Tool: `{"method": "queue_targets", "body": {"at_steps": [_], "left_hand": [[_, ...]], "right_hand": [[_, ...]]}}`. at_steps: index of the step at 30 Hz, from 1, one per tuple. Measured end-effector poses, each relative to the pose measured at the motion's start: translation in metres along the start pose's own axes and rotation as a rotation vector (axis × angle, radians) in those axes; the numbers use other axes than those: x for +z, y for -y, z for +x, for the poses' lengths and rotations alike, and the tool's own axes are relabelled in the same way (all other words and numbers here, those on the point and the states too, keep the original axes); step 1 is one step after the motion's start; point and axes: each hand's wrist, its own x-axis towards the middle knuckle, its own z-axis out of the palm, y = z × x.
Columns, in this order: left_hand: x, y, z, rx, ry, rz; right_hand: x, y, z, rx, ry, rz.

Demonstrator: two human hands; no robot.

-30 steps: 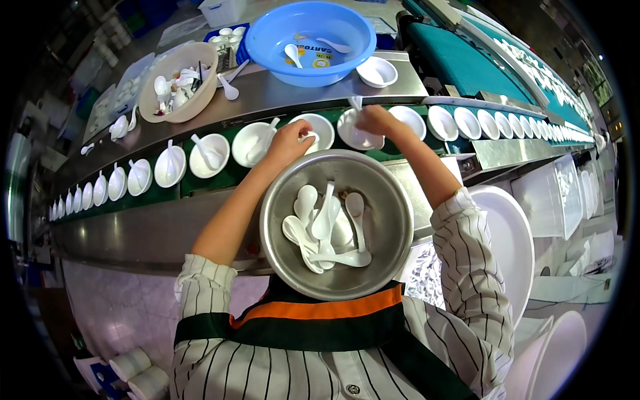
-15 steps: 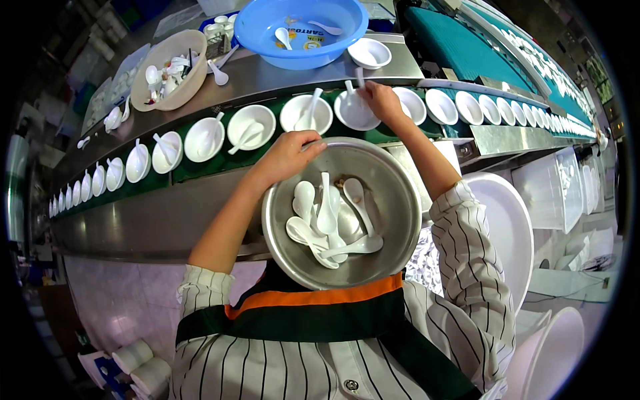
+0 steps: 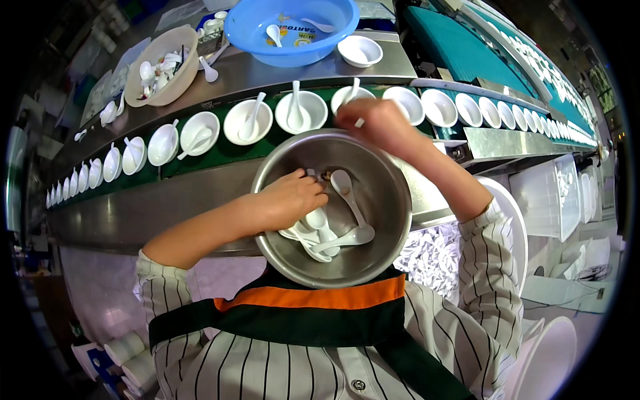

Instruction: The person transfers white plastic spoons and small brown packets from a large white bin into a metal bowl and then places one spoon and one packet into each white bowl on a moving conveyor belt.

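Against my apron front is a round steel basin (image 3: 390,220) with several white soup spoons (image 3: 358,235) in it. Inside the basin, my left hand (image 3: 293,200) has its fingers curled down over one spoon's handle, most of which they cover. My right hand (image 3: 379,127), smeared by motion, is over the basin's far right rim with bent fingers. A small white end pokes out among them; the rest of that piece is hidden. Just beyond the hand, a white bowl (image 3: 363,110) with a spoon (image 3: 355,85) in it sits on the green belt (image 3: 217,152).
White bowls run along the belt; those to the left hold spoons. On the steel ledge stand a blue basin (image 3: 293,55), a small white bowl (image 3: 360,51) and a cream basin (image 3: 180,90) of mixed pieces. White spoons fill a large white tub (image 3: 513,267) at my right.
My left hand has gone from the basin's rim down into the spoons. My right hand has drawn back toward the basin. The bowls have shifted left, and another bowl now has a spoon.
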Motion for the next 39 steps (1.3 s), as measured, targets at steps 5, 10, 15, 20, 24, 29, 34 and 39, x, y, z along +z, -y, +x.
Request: {"method": "queue_targets", "body": {"at_steps": [5, 10, 15, 20, 24, 29, 34, 39], "left_hand": [[-0.006, -0.018, 0.026, -0.041, 0.031, 0.076], [0.003, -0.017, 0.034, -0.068, 0.007, 0.056], [-0.018, -0.022, 0.05, -0.117, 0.153, -0.136], [-0.027, -0.036, 0.08, -0.145, 0.151, -0.225], [-0.03, -0.055, 0.107, -0.095, 0.153, -0.301], [-0.001, -0.081, 0.15, -0.064, 0.111, -0.25], [0.003, -0.089, 0.17, -0.038, 0.076, -0.178], [0.001, -0.099, 0.206, -0.011, 0.165, -0.123]], "right_hand": [[0.045, 0.031, -0.014, -0.223, 0.553, -0.244], [0.033, 0.015, -0.013, -0.218, 0.405, -0.155], [-0.02, -0.004, -0.037, -0.047, 0.383, 0.102], [-0.015, -0.017, -0.089, -0.26, 0.51, -0.102], [-0.014, -0.036, -0.11, -0.394, 0.486, -0.203], [-0.018, -0.057, -0.131, -0.627, 0.426, -0.266], [-0.059, -0.085, -0.128, -0.601, 0.434, -0.366], [-0.117, -0.155, -0.052, -0.329, 0.025, -0.323]]}}
